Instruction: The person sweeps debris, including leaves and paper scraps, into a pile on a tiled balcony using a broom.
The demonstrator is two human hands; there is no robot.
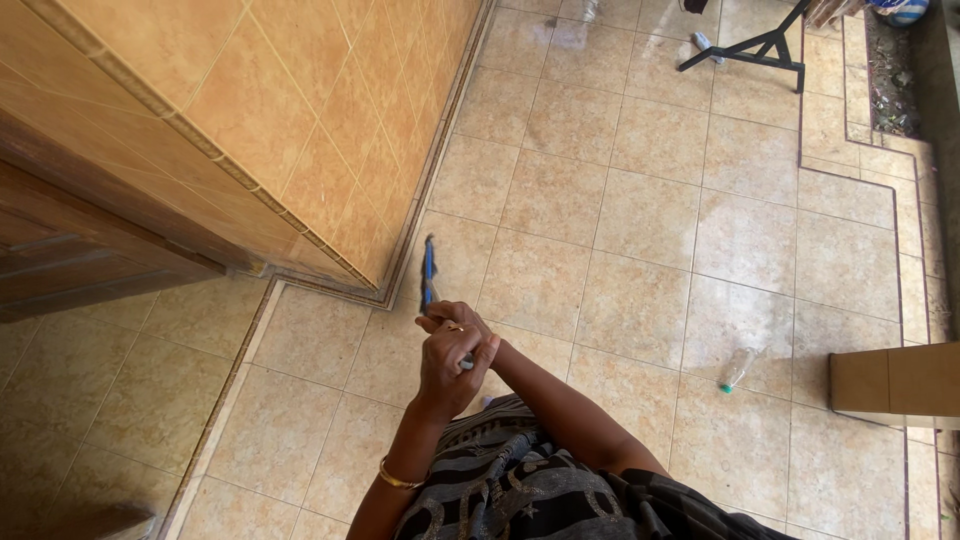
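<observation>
Both my hands grip a thin blue and silver handle (pixel 429 272) that points down toward the beige tiled floor (pixel 640 220) near the wall corner. My left hand (pixel 447 372), with a gold bangle at the wrist, wraps the handle's top. My right hand (pixel 453 318) sits just beyond it, fingers curled round the same handle. The lower end of the handle is foreshortened and what it carries is hidden. My dark patterned clothing fills the bottom of the view.
An orange tiled wall (pixel 300 130) with a brown wooden door frame stands at the left. An empty plastic bottle (pixel 736 368) lies on the floor at the right. A tan box edge (pixel 890 382) juts in. A black metal stand (pixel 760 45) sits far back.
</observation>
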